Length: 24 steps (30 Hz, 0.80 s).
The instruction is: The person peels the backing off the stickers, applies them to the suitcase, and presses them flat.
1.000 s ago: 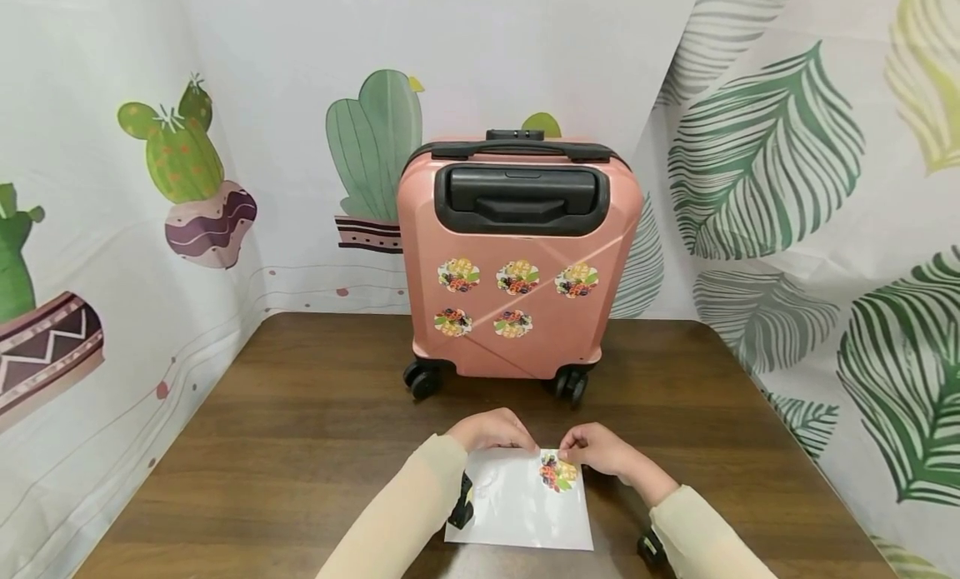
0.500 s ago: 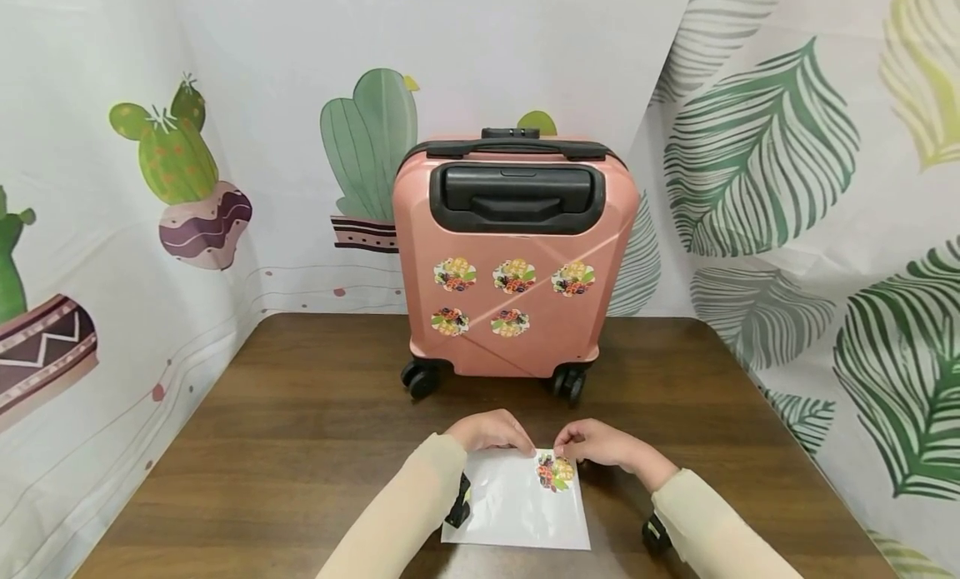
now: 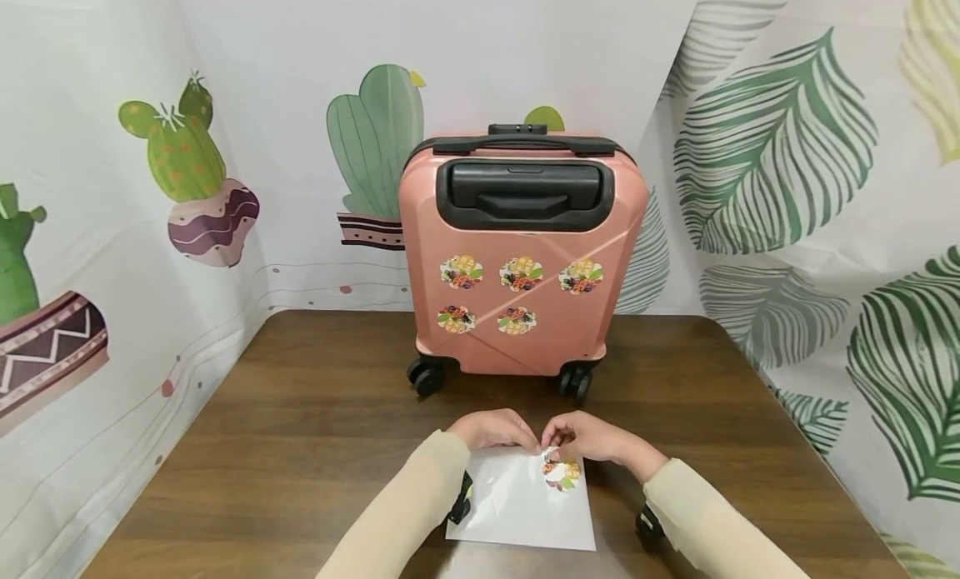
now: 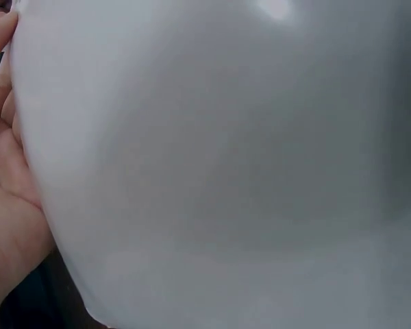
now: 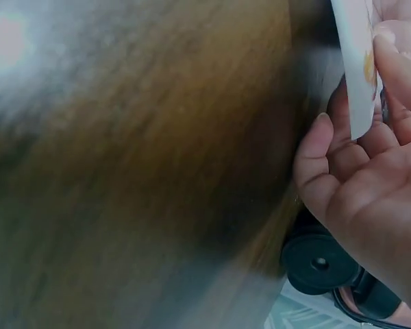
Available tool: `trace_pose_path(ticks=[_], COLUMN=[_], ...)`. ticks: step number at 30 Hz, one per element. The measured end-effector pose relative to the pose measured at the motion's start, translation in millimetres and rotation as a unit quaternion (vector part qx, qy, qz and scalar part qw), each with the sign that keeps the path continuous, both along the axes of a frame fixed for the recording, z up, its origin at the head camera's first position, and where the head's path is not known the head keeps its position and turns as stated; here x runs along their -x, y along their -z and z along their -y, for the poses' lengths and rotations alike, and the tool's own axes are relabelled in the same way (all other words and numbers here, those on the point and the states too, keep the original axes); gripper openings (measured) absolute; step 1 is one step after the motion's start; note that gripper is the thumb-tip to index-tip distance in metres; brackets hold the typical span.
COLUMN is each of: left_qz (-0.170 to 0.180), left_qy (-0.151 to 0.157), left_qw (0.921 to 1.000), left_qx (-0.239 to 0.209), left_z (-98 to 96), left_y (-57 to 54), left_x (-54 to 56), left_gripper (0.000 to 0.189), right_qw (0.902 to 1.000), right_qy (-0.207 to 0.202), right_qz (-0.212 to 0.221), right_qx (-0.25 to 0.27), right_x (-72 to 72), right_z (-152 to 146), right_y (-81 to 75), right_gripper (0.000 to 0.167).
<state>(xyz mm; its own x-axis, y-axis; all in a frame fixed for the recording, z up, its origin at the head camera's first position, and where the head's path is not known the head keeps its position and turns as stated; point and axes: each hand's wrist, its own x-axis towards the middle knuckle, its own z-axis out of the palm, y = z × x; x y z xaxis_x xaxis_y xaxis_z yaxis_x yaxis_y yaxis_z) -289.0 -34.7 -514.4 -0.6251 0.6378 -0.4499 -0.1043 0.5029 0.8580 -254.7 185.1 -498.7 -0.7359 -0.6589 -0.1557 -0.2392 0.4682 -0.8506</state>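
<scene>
A white sticker sheet point(image 3: 517, 512) is held above the brown table, bearing one fruit-print sticker point(image 3: 571, 471) near its upper right corner. My left hand point(image 3: 495, 429) pinches the sheet's top edge, just left of the sticker. With thumb and fingers, my right hand point(image 3: 592, 439) pinches the upper part of the sticker, which looks partly folded away from the sheet. The sheet point(image 4: 212, 157) fills most of the left wrist view. In the right wrist view, the sheet's corner point(image 5: 360, 82) stands beside my right fingers point(image 5: 401, 75).
A pink suitcase point(image 3: 555, 337) stands upright on the table point(image 3: 315, 446) behind the hands, with several fruit stickers in two rows on its front. Its black wheels point(image 3: 429, 379) rest on the tabletop. Printed cloth point(image 3: 300, 46) hangs behind and at both sides.
My right fingers have moved left and over the sticker's upper part. The sticker, flat before, now shows a white patch in its middle. My left hand has stayed at the sheet's top edge.
</scene>
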Motion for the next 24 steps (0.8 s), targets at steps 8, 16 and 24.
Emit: trace_pose_path(ticks=[8,16,24], left_qz=[0.021,0.015,0.019], left_qy=[0.014,0.006,-0.001], left_qw=[0.9997,0.9998,0.9996], left_qx=[0.009,0.008,0.019], left_z=[-0.5,0.7,1.6], left_y=[1.9,0.2,0.2], left_x=[3.4,2.0,1.9], left_gripper=[0.030,0.029,0.028], right_qw=[0.9994,0.9973,0.9934], right_qy=[0.021,0.042,0.042], right_qz=[-0.027,-0.059,-0.100], right_qx=[-0.011,-0.014,-0.036], right_x=[1.2,0.7,-1.3], right_z=[1.7,2.9,3.8], right_y=[0.9,0.7,0.6], right_gripper=[0.011,0.012,0.010])
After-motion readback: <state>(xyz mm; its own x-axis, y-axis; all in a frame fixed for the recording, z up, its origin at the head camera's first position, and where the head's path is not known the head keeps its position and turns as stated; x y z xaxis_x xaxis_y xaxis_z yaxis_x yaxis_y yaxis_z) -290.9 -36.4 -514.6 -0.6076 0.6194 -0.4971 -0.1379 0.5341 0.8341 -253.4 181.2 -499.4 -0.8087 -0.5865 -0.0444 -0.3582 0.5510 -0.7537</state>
